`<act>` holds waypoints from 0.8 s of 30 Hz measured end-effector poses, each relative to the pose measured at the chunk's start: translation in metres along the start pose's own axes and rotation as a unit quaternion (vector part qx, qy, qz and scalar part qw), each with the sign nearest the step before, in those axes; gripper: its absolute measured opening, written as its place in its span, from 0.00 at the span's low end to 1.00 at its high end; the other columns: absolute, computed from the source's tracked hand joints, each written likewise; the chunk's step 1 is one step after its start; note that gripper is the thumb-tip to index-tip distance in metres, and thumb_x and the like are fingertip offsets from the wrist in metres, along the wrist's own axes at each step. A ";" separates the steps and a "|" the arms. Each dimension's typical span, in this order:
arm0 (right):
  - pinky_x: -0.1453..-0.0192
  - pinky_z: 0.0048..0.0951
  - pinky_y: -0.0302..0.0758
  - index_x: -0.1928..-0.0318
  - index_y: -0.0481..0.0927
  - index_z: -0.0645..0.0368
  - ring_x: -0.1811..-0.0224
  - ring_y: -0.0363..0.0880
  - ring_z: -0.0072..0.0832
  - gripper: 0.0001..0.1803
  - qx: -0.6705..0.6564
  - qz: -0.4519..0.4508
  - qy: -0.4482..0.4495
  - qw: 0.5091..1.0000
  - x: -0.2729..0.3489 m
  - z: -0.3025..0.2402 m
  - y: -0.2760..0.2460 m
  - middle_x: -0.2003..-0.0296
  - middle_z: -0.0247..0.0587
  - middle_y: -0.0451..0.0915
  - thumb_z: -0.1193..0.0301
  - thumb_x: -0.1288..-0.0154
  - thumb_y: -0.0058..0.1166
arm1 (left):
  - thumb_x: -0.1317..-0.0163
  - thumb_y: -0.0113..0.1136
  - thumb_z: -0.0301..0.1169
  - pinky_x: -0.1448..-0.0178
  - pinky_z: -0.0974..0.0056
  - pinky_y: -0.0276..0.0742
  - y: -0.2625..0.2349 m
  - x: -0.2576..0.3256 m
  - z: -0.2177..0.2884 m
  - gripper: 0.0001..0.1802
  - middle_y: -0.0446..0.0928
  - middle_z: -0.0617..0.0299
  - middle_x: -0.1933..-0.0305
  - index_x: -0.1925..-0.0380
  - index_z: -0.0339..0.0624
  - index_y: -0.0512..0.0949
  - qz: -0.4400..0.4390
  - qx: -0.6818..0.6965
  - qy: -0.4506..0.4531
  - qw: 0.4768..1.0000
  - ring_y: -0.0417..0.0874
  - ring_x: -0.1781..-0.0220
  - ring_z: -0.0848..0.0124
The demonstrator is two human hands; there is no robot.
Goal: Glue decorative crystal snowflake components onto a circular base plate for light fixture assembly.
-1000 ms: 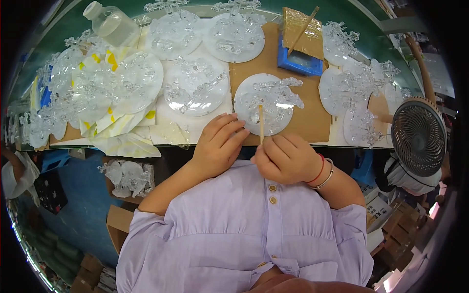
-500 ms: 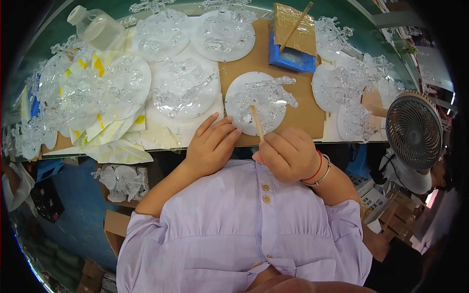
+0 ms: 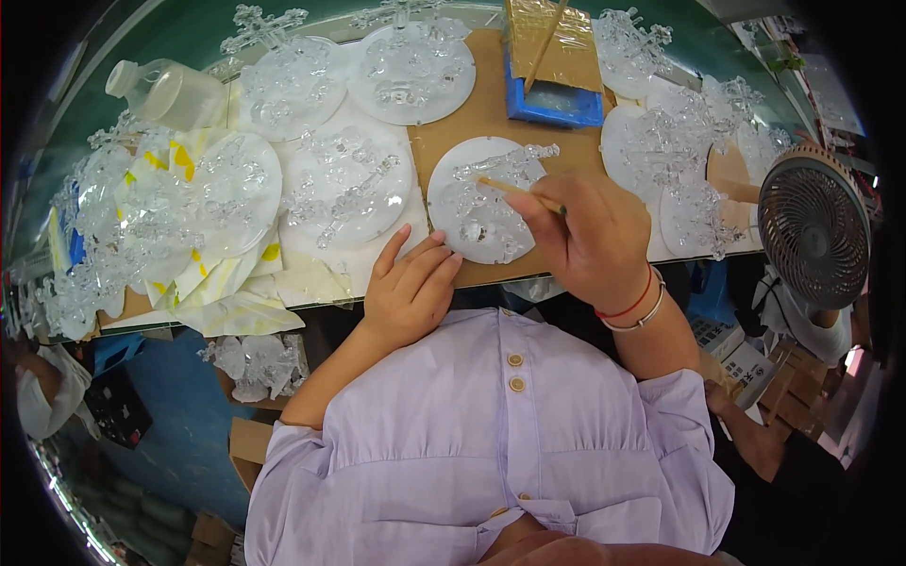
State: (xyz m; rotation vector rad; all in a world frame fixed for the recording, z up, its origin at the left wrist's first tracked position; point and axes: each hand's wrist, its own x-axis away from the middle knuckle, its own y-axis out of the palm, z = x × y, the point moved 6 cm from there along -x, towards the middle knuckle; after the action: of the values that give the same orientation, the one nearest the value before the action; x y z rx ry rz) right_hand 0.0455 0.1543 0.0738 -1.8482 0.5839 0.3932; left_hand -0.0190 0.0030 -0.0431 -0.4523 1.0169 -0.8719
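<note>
A round white disc point(image 3: 469, 226) bearing clear plastic pieces lies at the near edge of the bench, in front of me. My right hand point(image 3: 596, 236) pinches a thin wooden stick point(image 3: 521, 192) over the disc's right side. The stick slants to the left, and its tip meets the clear pieces near the disc's upper middle; whether it presses on them I cannot tell. My left hand point(image 3: 411, 291) rests at the bench edge with its fingers stretched out, the fingertips beside the disc's lower left rim. It holds nothing.
More discs with clear pieces point(image 3: 349, 179) stand left, behind and right. A blue box point(image 3: 555, 106) with a cardboard cover and another stick is at the back. A clear bottle point(image 3: 179, 92) lies back left, above yellow-stained paper point(image 3: 241, 297). A fan point(image 3: 813, 226) stands at right.
My right hand has moved up and to the right, tipping the stick from steep to nearly level. Its tip has shifted up on the disc. My left hand stays by the rim.
</note>
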 end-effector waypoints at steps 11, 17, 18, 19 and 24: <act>0.82 0.25 0.61 0.70 0.76 0.59 0.86 0.69 0.25 0.11 0.040 0.041 0.029 0.998 -0.010 0.008 -0.005 0.83 0.33 0.72 0.72 0.43 0.68 | 0.49 0.61 0.21 0.32 0.51 0.67 0.002 -0.001 0.001 0.14 0.79 0.61 0.58 0.60 0.42 0.80 0.004 -0.019 0.008 1.000 0.83 0.48 0.65; 0.79 0.28 0.66 0.68 0.76 0.62 0.82 0.73 0.32 0.07 0.065 0.015 0.052 0.996 0.006 0.006 -0.009 0.79 0.39 0.76 0.75 0.38 0.62 | 0.50 0.62 0.22 0.32 0.51 0.66 0.003 0.000 0.001 0.15 0.80 0.61 0.58 0.60 0.42 0.81 -0.003 -0.023 0.004 1.000 0.83 0.48 0.65; 0.78 0.29 0.67 0.67 0.75 0.62 0.81 0.74 0.34 0.07 0.048 0.020 0.059 0.997 0.010 0.006 -0.010 0.77 0.41 0.77 0.75 0.37 0.60 | 0.50 0.62 0.22 0.32 0.51 0.66 0.003 0.000 0.001 0.15 0.80 0.61 0.58 0.60 0.42 0.81 -0.001 -0.024 0.005 1.000 0.83 0.48 0.65; 0.77 0.30 0.69 0.66 0.75 0.62 0.80 0.75 0.36 0.06 0.031 0.024 0.064 0.997 0.014 0.007 -0.012 0.76 0.42 0.78 0.76 0.36 0.59 | 0.50 0.62 0.22 0.32 0.51 0.66 0.003 0.000 0.001 0.15 0.80 0.61 0.58 0.60 0.42 0.81 -0.002 -0.024 0.005 1.000 0.83 0.48 0.65; 0.77 0.30 0.70 0.65 0.74 0.63 0.79 0.76 0.38 0.07 -0.003 0.031 0.057 0.998 0.034 0.010 -0.022 0.76 0.44 0.78 0.76 0.38 0.60 | 0.51 0.61 0.21 0.31 0.51 0.65 0.004 0.000 0.000 0.15 0.80 0.61 0.57 0.60 0.42 0.81 -0.006 -0.019 0.008 1.000 0.83 0.48 0.65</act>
State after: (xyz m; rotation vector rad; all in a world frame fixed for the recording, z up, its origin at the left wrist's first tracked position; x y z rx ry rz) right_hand 0.0858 0.1631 0.0692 -1.8713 0.7189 0.3330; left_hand -0.0175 0.0049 -0.0458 -0.4842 1.0471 -0.8700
